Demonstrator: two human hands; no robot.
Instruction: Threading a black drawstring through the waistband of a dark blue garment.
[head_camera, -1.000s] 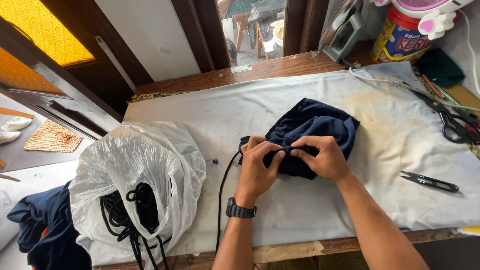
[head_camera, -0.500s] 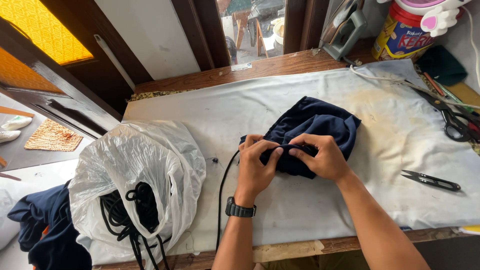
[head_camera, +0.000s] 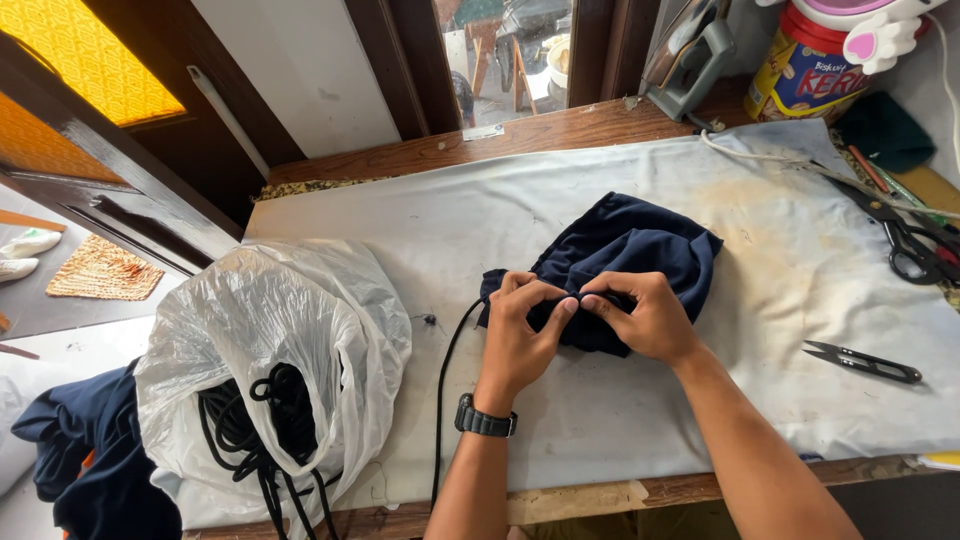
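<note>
Hands barely shifted since earlier; I see left hand (head_camera: 522, 325) and right hand (head_camera: 640, 318) fingers pinching navy garment (head_camera: 630, 250) hem around black cord (head_camera: 447, 385); threading underway, next needs steady push.

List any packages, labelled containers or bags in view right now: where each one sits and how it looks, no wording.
Round tin: far right corner of the table, cylindrical, red and yellow with a blue printed label, pink-and-white lid on top.
Plastic bag: near left table edge, left of the left hand, crumpled translucent white, open, holding coiled black cord.
No signs or screens show.
</note>
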